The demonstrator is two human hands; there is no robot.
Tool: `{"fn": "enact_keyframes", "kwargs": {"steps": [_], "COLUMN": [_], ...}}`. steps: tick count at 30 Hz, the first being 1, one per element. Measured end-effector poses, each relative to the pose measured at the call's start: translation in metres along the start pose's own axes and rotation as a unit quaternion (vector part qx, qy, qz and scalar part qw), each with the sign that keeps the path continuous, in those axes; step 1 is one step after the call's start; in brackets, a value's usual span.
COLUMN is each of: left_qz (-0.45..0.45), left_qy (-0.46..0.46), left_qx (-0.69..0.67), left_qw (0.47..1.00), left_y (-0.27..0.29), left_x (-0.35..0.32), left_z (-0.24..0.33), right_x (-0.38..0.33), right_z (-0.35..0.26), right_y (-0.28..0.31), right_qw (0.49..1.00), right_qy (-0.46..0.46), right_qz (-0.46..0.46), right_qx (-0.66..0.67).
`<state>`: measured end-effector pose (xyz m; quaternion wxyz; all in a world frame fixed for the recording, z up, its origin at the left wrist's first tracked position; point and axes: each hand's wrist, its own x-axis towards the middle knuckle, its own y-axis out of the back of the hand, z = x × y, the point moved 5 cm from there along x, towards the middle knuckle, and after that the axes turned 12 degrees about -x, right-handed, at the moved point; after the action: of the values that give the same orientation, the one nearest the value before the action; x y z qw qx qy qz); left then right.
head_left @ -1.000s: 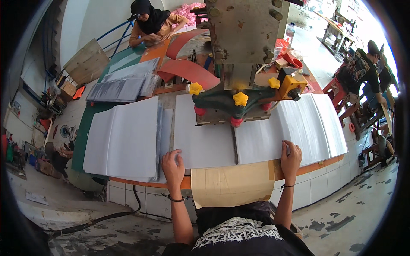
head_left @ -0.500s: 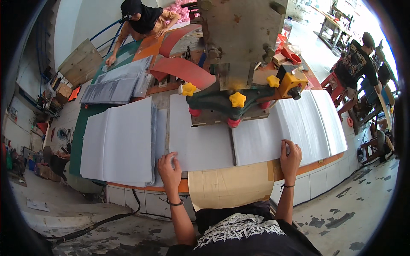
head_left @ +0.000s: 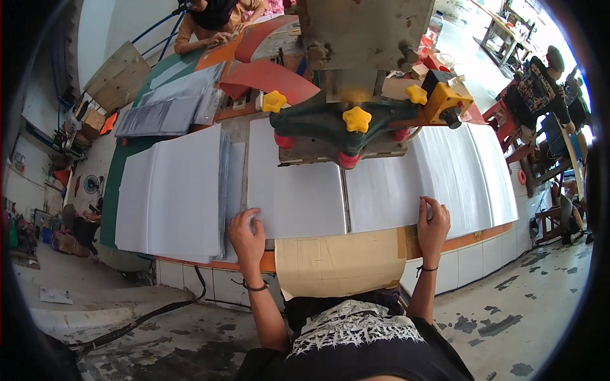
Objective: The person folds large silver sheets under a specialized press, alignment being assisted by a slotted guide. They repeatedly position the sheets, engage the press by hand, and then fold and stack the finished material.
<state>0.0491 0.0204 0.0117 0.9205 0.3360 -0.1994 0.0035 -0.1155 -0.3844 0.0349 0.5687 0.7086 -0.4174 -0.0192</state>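
Left hand (head_left: 246, 236) and right hand (head_left: 433, 222), fingers spread flat, press white paper sheets (head_left: 356, 197) on the counter (head_left: 267, 260) under the green clamp machine (head_left: 343, 130); stack seated, not yet worked.

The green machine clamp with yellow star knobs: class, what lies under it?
Under the green machine clamp with yellow star knobs lie two white paper stacks, with a narrow gap between them. The left hand and right hand rest on their near edges. The paper's far edges are covered.

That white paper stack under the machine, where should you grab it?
Grip the white paper stack at its near edge, coming from the person's side: the clamp presses the far part, but the near edge lies free, where the left hand and right hand rest.
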Motion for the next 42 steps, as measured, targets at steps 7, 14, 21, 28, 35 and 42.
{"fn": "enact_keyframes", "kwargs": {"steps": [7, 14, 21, 28, 35, 42], "left_qz": [0.012, 0.024, 0.053, 0.036, 0.043, 0.019], "left_qy": [0.0, -0.036, -0.048, 0.029, 0.0, -0.011], "left_qx": [-0.012, -0.043, -0.119, -0.135, -0.148, -0.127], "left_qw": [1.0, 0.998, 0.99, 0.99, 0.988, 0.992], "left_y": [-0.001, 0.005, 0.011, 0.011, 0.009, 0.01], "left_x": [-0.005, -0.006, -0.008, -0.008, -0.007, -0.007], "left_z": [-0.002, 0.007, 0.013, 0.006, 0.001, 0.008], "right_x": [-0.002, -0.003, -0.001, 0.001, 0.001, 0.0], "right_z": [0.005, 0.02, 0.015, 0.019, 0.02, 0.023], "right_y": [-0.003, -0.014, -0.008, -0.011, -0.011, -0.01], "right_qw": [1.0, 1.0, 0.994, 0.992, 0.991, 0.994], "right_qy": [-0.025, -0.024, -0.082, -0.089, -0.098, -0.086], "right_qz": [-0.013, 0.005, -0.076, -0.081, -0.075, -0.022], "right_qx": [0.003, -0.01, 0.006, 0.025, 0.042, 0.064]}}
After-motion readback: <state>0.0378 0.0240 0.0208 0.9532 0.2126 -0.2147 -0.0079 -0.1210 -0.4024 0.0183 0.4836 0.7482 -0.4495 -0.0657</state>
